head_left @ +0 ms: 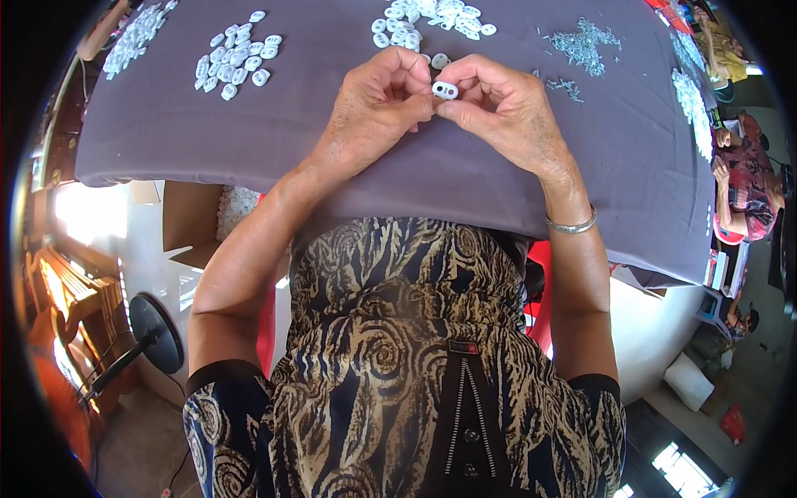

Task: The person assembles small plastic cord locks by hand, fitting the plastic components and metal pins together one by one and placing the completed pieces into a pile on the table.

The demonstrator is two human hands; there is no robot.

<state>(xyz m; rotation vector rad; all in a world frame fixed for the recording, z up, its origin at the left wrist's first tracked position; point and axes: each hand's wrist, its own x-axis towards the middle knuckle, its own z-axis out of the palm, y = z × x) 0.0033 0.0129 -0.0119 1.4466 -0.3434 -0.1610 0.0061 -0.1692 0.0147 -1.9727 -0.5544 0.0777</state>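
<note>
Between thumb and forefinger, my right hand (508,106) pinches a small white oval plastic piece (445,90) with two dark holes facing up. My left hand (374,108) is closed, its thumb and fingertips pressed together right beside that piece. Whatever sits in the left fingertips is too small or hidden to make out. Just beyond my hands lies a loose heap of similar white pieces (403,37). Farther left is another group of white ovals (237,56). To the right, a scatter of thin metal pins or screws (584,47) lies near a smaller cluster (566,88).
A grey-brown cloth (207,137) covers the table. More white pieces (137,37) lie at its far left and right rim. Below the left edge stands an open cardboard box (189,217), near a round black base (156,332). Other people sit along the right side.
</note>
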